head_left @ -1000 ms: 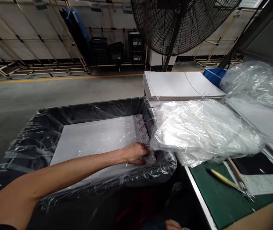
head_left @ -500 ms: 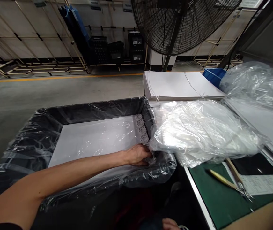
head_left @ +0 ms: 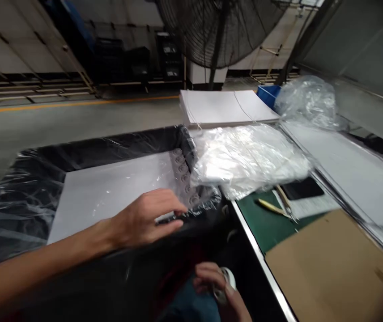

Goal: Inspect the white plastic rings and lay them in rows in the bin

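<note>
My left hand [head_left: 147,217] hovers over the near rim of a black crate [head_left: 87,145] lined with clear plastic film. Its thumb and fingers are apart, with nothing between them. Inside the crate, a white sheet [head_left: 114,181] lies flat, and several small grey round parts [head_left: 182,168] stand in a row along its right side. Low in the view, my right hand [head_left: 211,279] has its fingers curled round a white ring-shaped part [head_left: 228,277], partly hidden by the fingers.
Right of the crate, a green-topped bench [head_left: 257,221] carries a pile of clear plastic bags [head_left: 248,156], yellow-handled nippers [head_left: 272,208], a black flat device [head_left: 302,188] and cardboard [head_left: 335,268]. Behind are a tied stack of white sheets [head_left: 225,107], a blue bin [head_left: 268,95] and a large fan [head_left: 221,31].
My left hand has drawn back from the row of round parts toward me, its fingers now apart. My right hand has risen into view with the white ring-shaped part. The view has swung right.
</note>
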A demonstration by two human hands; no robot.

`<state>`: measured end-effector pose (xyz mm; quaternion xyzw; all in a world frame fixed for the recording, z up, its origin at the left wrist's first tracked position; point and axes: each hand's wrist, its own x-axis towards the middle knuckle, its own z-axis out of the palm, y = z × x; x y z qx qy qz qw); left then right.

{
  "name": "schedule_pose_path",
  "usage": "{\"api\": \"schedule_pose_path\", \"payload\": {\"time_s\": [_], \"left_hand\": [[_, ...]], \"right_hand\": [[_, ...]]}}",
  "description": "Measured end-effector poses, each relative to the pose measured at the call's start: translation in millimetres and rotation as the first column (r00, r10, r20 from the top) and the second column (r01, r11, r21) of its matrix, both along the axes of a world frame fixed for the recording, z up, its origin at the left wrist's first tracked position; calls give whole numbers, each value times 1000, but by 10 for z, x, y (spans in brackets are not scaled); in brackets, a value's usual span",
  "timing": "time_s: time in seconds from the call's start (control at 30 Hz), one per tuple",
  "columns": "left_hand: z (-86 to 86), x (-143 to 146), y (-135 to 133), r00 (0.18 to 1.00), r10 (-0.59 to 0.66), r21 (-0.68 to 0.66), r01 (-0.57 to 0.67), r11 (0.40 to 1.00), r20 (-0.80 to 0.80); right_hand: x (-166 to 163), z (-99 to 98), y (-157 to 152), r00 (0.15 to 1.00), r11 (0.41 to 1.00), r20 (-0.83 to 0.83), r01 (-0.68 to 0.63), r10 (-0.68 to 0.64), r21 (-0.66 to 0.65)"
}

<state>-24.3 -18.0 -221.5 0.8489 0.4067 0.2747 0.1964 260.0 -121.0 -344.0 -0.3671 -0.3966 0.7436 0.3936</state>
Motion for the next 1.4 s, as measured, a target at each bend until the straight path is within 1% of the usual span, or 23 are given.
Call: {"api": "schedule_pose_path", "payload": {"time_s": [0.03,0.07,0.1,0.17,0.27,0.33,0.4,0.43,0.5,0.6,0.67,0.77,0.9,1.03,1.1,1.27,1.4], "left_hand": [[70,91,-142,998,-33,-28,34,999,51],[92,192,-270,995,-56,-76,62,995,81],[68,300,-383,992,-75,-130,88,988,102],[-84,531,-568,985,-101,-240,132,962,139],[-391,849,-764,969,-117,-328,186,926,220],[-529,1007,-846,962,-99,-310,178,934,256],[-585,1121,-892,965,-76,-261,143,955,251],[-589,1166,-902,968,-69,-234,127,964,243],[-570,1235,-899,974,-42,-195,86,977,221],[-516,1300,-849,984,13,-139,11,990,176],[-479,1329,-806,989,17,-114,0,993,144],[-435,1381,-761,988,9,-147,14,989,151],[-413,1498,-753,979,39,-213,5,977,201],[-405,1593,-763,975,74,-230,-24,973,211],[-401,1604,-762,976,90,-254,-37,966,198],[-413,1565,-732,968,123,-315,-50,948,219],[-428,1540,-699,961,143,-362,-49,931,236]], "right_hand": [[-14,134,19,998,997,10,-57,57,48],[-24,259,41,994,991,33,-106,103,81],[-28,367,62,987,983,68,-149,143,104],[-13,522,84,973,962,125,-214,195,168],[62,606,37,973,952,149,-208,178,223],[122,593,-28,983,962,114,-168,146,217],[168,558,-89,994,976,55,-101,92,195],[185,540,-110,998,983,27,-52,48,174],[212,510,-132,996,991,-20,86,-84,106],[264,487,-125,956,956,-38,293,-292,3],[310,477,-110,929,929,-14,369,-370,-34],[362,457,-96,922,920,16,388,-388,-53],[369,425,-98,927,925,-20,373,-376,-75],[370,406,-90,946,945,-70,306,-316,-119],[378,397,-80,950,948,-77,292,-302,-126],[393,370,-60,941,939,-82,313,-327,-144],[410,363,-48,948,946,-66,302,-311,-122]]}}
